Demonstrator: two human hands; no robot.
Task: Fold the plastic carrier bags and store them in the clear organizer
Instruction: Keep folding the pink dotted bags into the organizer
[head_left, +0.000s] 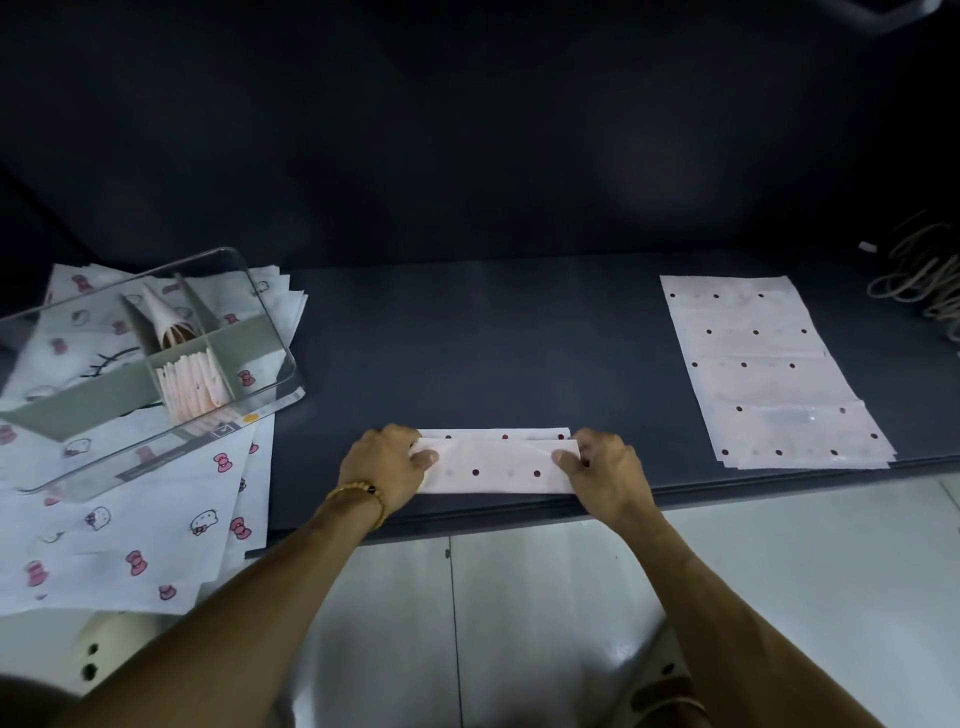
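A pale pink carrier bag with dark dots (496, 465) lies folded into a narrow band near the front edge of the dark table (467, 338). My left hand (387, 465) pinches its left end and my right hand (605, 470) pinches its right end, thumbs on top of the upper flap. A stack of flat pink dotted bags (769, 369) lies to the right. The clear organizer (265, 306) stands at the left, with folded pink bags (195, 382) upright in one compartment and a folded cone-shaped bag (163, 317) in another.
White sheets printed with pink bows and cat faces (130, 530) lie under and in front of the organizer, overhanging the table edge. A coil of light cord (919, 275) sits at the far right. A pale tiled floor shows below the table.
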